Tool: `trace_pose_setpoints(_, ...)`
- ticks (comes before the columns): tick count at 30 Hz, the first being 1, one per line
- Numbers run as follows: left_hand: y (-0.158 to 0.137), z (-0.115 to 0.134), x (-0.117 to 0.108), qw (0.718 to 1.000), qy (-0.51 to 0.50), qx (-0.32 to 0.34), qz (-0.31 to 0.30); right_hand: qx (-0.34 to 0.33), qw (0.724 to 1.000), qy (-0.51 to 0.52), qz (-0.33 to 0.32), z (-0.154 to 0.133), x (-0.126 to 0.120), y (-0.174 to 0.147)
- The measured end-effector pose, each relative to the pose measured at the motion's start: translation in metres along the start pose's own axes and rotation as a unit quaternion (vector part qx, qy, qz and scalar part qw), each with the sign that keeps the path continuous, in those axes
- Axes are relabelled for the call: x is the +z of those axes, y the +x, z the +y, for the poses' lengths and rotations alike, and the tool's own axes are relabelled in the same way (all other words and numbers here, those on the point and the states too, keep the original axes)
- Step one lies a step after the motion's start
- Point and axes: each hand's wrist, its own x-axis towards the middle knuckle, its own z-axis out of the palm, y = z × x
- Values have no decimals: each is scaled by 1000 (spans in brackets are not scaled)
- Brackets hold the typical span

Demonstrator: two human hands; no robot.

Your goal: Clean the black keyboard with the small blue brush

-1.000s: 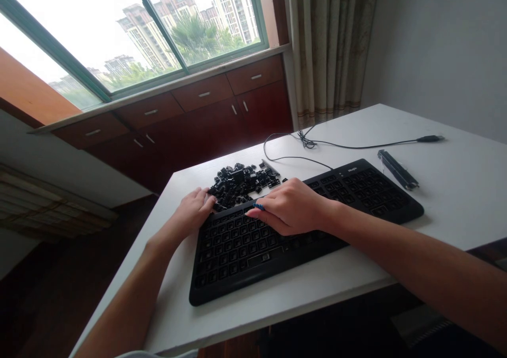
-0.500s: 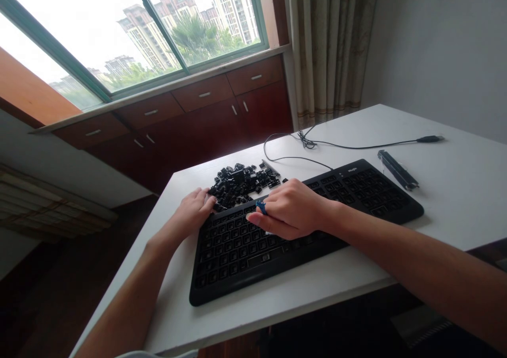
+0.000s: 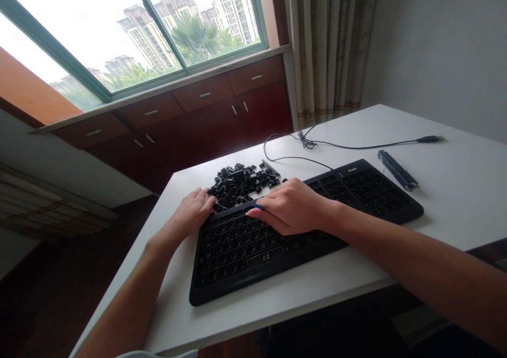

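Observation:
A black keyboard with its keycaps off lies across the white table, showing rows of bare key sockets. At its back left corner is my left hand, thumb and fingers closed about the edge beside a heap of loose black keycaps. Over the middle of the keys, my right hand is closed in a fist-like grip. A small blue tool pokes out between its thumb and forefinger; the rest of the tool is hidden by the hand.
The keyboard's cable runs along the back of the table to a plug at the right. A dark, long narrow piece lies right of the keyboard. Beyond the table stand a red-brown cabinet and a window.
My right hand has shifted and turned slightly, so the blue tool now lies flatter. A white bit seen below the hand before is no longer visible. The left hand has stayed put.

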Motion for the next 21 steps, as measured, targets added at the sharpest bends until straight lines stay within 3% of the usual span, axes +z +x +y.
trace_pose_setpoints(14,1,-3,3,1000,-22,-5,17,-17,999,44,8,1,-1,-2)
trace_pose_setpoints(21,3,-2,5,997,-67,-41,29,-14,999,37,-3,1,-1,-2)
